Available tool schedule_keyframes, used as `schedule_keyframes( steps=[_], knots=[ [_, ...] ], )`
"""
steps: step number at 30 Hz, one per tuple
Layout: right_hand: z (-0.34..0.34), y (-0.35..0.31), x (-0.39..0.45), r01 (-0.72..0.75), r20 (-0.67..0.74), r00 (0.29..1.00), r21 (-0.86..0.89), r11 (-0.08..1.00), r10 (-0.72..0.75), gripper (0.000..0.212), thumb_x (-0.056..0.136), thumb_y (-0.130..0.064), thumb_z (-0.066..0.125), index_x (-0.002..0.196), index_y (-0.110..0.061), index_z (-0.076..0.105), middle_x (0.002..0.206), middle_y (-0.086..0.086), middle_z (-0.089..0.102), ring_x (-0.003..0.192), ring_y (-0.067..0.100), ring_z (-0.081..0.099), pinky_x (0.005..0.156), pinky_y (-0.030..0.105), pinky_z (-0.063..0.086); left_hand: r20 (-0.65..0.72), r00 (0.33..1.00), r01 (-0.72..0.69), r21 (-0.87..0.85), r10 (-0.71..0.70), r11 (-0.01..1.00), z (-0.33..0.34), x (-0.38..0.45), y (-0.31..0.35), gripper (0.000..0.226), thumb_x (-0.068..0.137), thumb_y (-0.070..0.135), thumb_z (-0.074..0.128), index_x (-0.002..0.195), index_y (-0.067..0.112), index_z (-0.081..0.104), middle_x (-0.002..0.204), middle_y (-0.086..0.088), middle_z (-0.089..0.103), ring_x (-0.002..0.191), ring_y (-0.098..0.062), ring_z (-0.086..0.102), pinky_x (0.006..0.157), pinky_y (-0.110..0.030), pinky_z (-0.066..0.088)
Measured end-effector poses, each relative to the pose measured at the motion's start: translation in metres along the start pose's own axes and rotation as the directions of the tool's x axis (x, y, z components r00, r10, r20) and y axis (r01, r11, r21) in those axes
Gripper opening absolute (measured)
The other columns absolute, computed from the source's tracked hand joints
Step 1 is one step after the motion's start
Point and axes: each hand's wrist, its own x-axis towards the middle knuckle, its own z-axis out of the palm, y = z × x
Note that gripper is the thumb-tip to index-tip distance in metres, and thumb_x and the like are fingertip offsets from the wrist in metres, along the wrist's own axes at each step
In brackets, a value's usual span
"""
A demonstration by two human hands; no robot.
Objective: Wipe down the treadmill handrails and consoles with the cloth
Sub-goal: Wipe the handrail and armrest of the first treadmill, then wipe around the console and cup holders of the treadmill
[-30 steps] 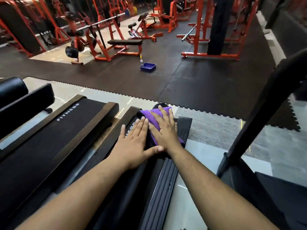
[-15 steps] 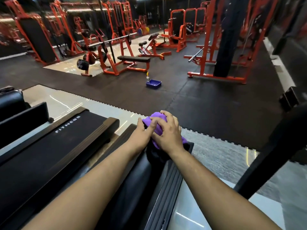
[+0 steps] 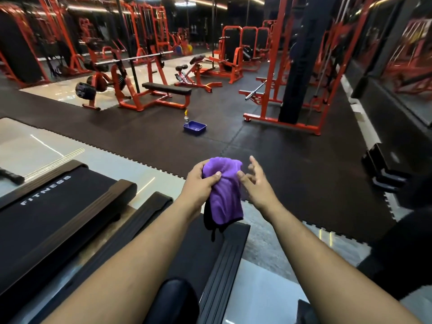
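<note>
Left hand (image 3: 198, 183) grips the purple cloth (image 3: 225, 195) above the treadmill (image 3: 224, 260); right hand (image 3: 257, 183) beside it, fingers loose, holding nothing.

a gym: orange steel weight machines (image 3: 285, 73) fill the upper frame, a loaded barbell (image 3: 131, 59) rests over a flat bench (image 3: 167, 88) at upper left, dark rubber floor mats (image 3: 292, 155) span the middle, and treadmill decks (image 3: 53, 206) marked "fitness" lie at lower left.

I see a blue plastic tray (image 3: 195, 128) on the black rubber floor mat (image 3: 268, 146) at 12 o'clock, a spray bottle (image 3: 186, 116) just beside it, and an orange flat bench (image 3: 166, 89) at 11 o'clock.
</note>
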Motion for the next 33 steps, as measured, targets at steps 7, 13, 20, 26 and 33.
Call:
schedule_keyframes(
  steps=[7, 13, 20, 26, 33],
  knots=[
    [-0.064, 0.039, 0.131, -0.214, 0.137, 0.973, 0.235, 0.948, 0.186, 0.078, 0.068, -0.061, 0.084, 0.132, -0.021, 0.062, 0.124, 0.004, 0.073, 0.111, 0.018, 0.071, 0.089, 0.038, 0.055, 0.012, 1.000, -0.002, -0.028, 0.003, 1.000, 0.063, 0.126, -0.006, 0.038, 0.094, 0.002, 0.070, 0.126, 0.022, 0.065, 0.126, 0.000, 0.072, 0.115, -0.015, 0.068, 0.099, -0.031, 0.055],
    [-0.116, 0.034, 0.211, -0.025, 0.002, 1.000, 0.054, 0.998, 0.025, 0.046, 0.077, -0.030, 0.090, 0.116, -0.017, 0.068, 0.112, 0.001, 0.076, 0.106, 0.019, 0.071, 0.094, 0.035, 0.057, -0.001, 0.999, 0.046, -0.013, -0.046, 0.999, 0.094, 0.212, -0.018, 0.044, 0.084, 0.019, 0.080, 0.125, 0.012, 0.066, 0.115, -0.008, 0.076, 0.108, -0.027, 0.073, 0.097, -0.044, 0.058],
    [-0.140, 0.041, 0.279, -0.026, -0.210, 0.977, 0.000, 1.000, 0.026, 0.044, 0.077, -0.028, 0.088, 0.114, -0.018, 0.067, 0.111, 0.000, 0.076, 0.106, 0.017, 0.072, 0.096, 0.041, 0.058, 0.046, 0.999, -0.013, -0.071, 0.016, 0.997, 0.129, 0.299, -0.021, 0.018, 0.092, 0.015, 0.076, 0.109, 0.012, 0.072, 0.102, -0.006, 0.079, 0.100, -0.025, 0.075, 0.092, -0.041, 0.060],
    [-0.115, 0.026, 0.343, -0.017, -0.188, 0.982, 0.052, 0.998, 0.027, 0.029, 0.087, -0.018, 0.081, 0.111, -0.010, 0.066, 0.106, 0.004, 0.075, 0.093, 0.009, 0.071, 0.076, 0.019, 0.055, -0.047, 0.999, -0.018, 0.012, 0.019, 1.000, 0.107, 0.355, -0.017, 0.035, 0.096, 0.030, 0.070, 0.128, 0.022, 0.061, 0.123, 0.003, 0.070, 0.112, -0.013, 0.068, 0.098, -0.035, 0.056],
    [-0.036, 0.025, 0.453, 0.036, 0.105, 0.994, 0.022, 0.999, -0.038, 0.023, 0.087, -0.029, 0.081, 0.100, -0.015, 0.069, 0.097, 0.000, 0.076, 0.085, 0.011, 0.067, 0.077, 0.028, 0.054, -0.357, 0.933, -0.019, 0.086, 0.049, 0.996, 0.033, 0.402, -0.021, 0.027, 0.097, 0.039, 0.069, 0.118, 0.025, 0.060, 0.117, 0.009, 0.068, 0.109, -0.010, 0.066, 0.094, -0.033, 0.055]
  ],
)
